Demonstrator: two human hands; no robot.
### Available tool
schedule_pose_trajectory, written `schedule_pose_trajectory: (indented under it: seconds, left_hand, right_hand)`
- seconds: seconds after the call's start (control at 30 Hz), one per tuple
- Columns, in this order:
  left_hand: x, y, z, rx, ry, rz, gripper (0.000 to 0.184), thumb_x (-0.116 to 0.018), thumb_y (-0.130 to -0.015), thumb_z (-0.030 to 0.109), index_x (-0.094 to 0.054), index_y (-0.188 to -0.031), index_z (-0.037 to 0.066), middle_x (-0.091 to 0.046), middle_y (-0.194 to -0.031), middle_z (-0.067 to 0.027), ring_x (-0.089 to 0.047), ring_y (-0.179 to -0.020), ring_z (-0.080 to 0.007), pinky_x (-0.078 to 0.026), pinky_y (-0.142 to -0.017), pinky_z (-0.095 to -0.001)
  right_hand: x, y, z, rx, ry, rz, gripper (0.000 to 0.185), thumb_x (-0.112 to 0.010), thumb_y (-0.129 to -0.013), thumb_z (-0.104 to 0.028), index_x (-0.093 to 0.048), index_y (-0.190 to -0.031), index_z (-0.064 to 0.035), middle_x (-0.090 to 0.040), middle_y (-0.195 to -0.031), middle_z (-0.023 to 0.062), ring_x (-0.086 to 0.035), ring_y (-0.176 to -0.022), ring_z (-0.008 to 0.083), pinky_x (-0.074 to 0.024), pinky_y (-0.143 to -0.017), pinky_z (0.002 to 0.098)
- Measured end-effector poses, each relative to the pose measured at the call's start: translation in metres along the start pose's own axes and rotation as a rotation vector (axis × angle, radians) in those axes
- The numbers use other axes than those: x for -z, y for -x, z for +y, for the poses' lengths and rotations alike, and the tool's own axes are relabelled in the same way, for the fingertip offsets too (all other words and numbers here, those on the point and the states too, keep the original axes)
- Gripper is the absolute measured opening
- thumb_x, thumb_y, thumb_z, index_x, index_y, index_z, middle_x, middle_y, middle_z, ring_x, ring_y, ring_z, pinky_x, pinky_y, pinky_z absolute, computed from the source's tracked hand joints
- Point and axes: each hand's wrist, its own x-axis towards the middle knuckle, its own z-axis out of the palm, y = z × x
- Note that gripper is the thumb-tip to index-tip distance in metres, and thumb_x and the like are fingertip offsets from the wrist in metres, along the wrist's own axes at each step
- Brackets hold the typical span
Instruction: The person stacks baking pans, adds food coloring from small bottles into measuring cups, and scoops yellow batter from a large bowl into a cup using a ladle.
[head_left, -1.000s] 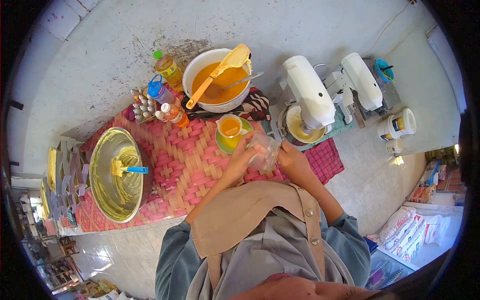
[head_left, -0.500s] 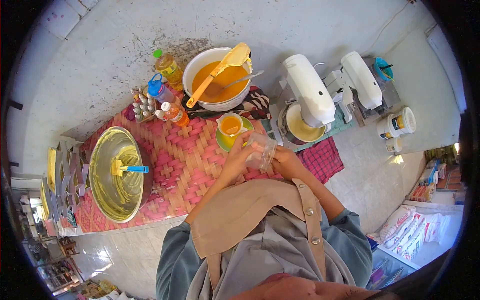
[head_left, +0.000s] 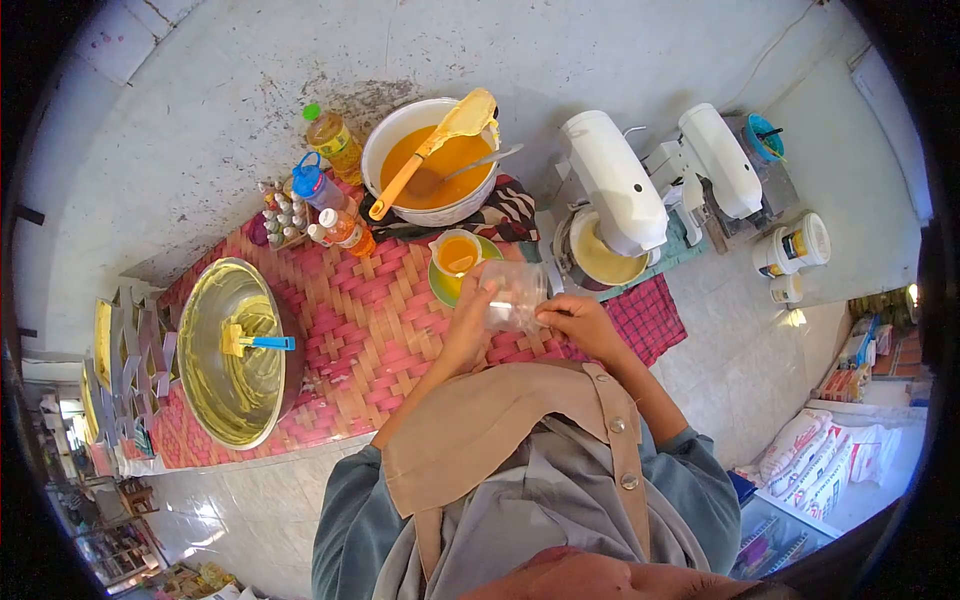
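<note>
A clear plastic jar [head_left: 516,292] lies on its side in the air above the table's front edge. My left hand [head_left: 468,318] is closed around its left end. At the jar's right end, my right hand [head_left: 580,322] pinches near the rim with thumb and forefinger together. Just beyond the jar, a small cup of orange liquid [head_left: 458,254] stands on a green plate [head_left: 442,288]. Behind that sits a large white bowl of orange liquid [head_left: 402,160], with a batter-smeared spatula [head_left: 412,175] across its rim and a metal utensil in it.
Left on the woven pink mat [head_left: 345,320] is a steel bowl [head_left: 287,400] smeared with yellow batter, holding a blue-handled brush or spatula [head_left: 268,343]. Several bottles [head_left: 335,140] stand behind it. Two white stand mixers [head_left: 615,185] are at the right, beside stacked tubs [head_left: 805,240].
My right hand has moved back and right, from over the jar to its right end. The jar has turned more level and shows more fully. My left hand has shifted slightly left.
</note>
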Motion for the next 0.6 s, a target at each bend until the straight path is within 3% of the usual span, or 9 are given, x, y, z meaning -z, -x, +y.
schedule_pose_trajectory:
  seconds: [0.07,0.23,0.3,0.33,0.4,0.43,0.5,0.6]
  left_hand:
    - [0.003,-0.002,-0.003,-0.078,0.083,0.028,0.048,-0.039,-0.092,0.036,-0.032,-0.128,0.005,-0.045,-0.122,-0.0107,-0.045,-0.113,-0.0232,-0.037,-0.095,-0.0385]
    - [0.006,-0.001,0.006,-0.074,0.328,0.094,0.043,-0.037,-0.093,0.032,-0.034,-0.125,0.004,-0.046,-0.120,-0.0104,-0.048,-0.110,-0.0231,-0.039,-0.094,-0.0382]
    - [0.015,-0.004,0.003,-0.103,0.344,0.110,0.045,-0.035,-0.093,0.034,-0.034,-0.125,0.004,-0.046,-0.122,-0.0102,-0.047,-0.111,-0.0234,-0.038,-0.096,-0.0393]
    - [0.022,-0.006,-0.001,-0.114,0.345,0.118,0.050,-0.032,-0.093,0.039,-0.033,-0.128,0.004,-0.044,-0.126,-0.0106,-0.044,-0.115,-0.0254,-0.034,-0.099,-0.0417]
    - [0.029,-0.004,-0.002,-0.122,0.349,0.128,0.055,-0.028,-0.093,0.044,-0.031,-0.131,0.005,-0.042,-0.130,-0.0110,-0.041,-0.118,-0.0274,-0.030,-0.101,-0.0442]
    - [0.031,-0.002,-0.001,-0.104,0.346,0.140,0.057,-0.027,-0.092,0.045,-0.030,-0.132,0.005,-0.040,-0.131,-0.0113,-0.041,-0.119,-0.0281,-0.030,-0.102,-0.0441]
    - [0.031,0.002,0.003,-0.096,0.351,0.157,0.058,-0.026,-0.092,0.046,-0.029,-0.133,0.004,-0.039,-0.132,-0.0116,-0.040,-0.120,-0.0289,-0.030,-0.102,-0.0441]
    - [0.033,0.014,0.010,-0.078,0.372,0.162,0.059,-0.026,-0.092,0.047,-0.027,-0.134,0.005,-0.038,-0.133,-0.0122,-0.041,-0.119,-0.0304,-0.031,-0.101,-0.0449]
  right_hand:
    - [0.010,-0.001,-0.004,-0.015,0.012,0.036,0.016,-0.058,-0.083,-0.012,-0.063,-0.091,0.0011,-0.053,-0.061,-0.0005,-0.046,-0.049,0.0053,-0.0368,-0.045,0.0196]
    - [0.049,-0.002,-0.016,0.021,-0.006,0.197,0.019,-0.059,-0.083,-0.013,-0.063,-0.093,0.0016,-0.055,-0.065,-0.0011,-0.046,-0.050,0.0035,-0.0366,-0.046,0.0176]
    - [0.068,-0.005,-0.018,0.043,-0.007,0.400,0.019,-0.058,-0.083,-0.017,-0.064,-0.091,-0.0012,-0.057,-0.065,0.0048,-0.051,-0.054,0.0116,-0.0395,-0.050,0.0248]
    - [0.084,-0.011,-0.004,0.042,-0.005,0.400,0.019,-0.058,-0.083,-0.017,-0.064,-0.091,-0.0012,-0.057,-0.065,0.0048,-0.051,-0.054,0.0116,-0.0395,-0.050,0.0248]
    - [0.118,-0.026,0.042,0.385,0.741,0.737,0.019,-0.059,-0.081,-0.018,-0.064,-0.092,-0.0026,-0.060,-0.072,0.0127,-0.057,-0.063,0.0239,-0.0432,-0.056,0.0328]
    - [0.124,-0.023,0.047,0.385,0.744,0.734,0.019,-0.059,-0.081,-0.018,-0.064,-0.092,-0.0026,-0.060,-0.072,0.0127,-0.057,-0.063,0.0239,-0.0432,-0.056,0.0328]
    - [0.125,-0.015,0.049,0.051,1.179,0.762,0.019,-0.058,-0.081,-0.017,-0.064,-0.092,-0.0034,-0.060,-0.083,0.0167,-0.058,-0.075,0.0313,-0.0446,-0.064,0.0371]
    - [0.100,-0.005,0.035,0.110,1.032,0.734,0.016,-0.058,-0.081,-0.014,-0.064,-0.091,-0.0032,-0.059,-0.084,0.0144,-0.058,-0.075,0.0286,-0.0451,-0.065,0.0345]
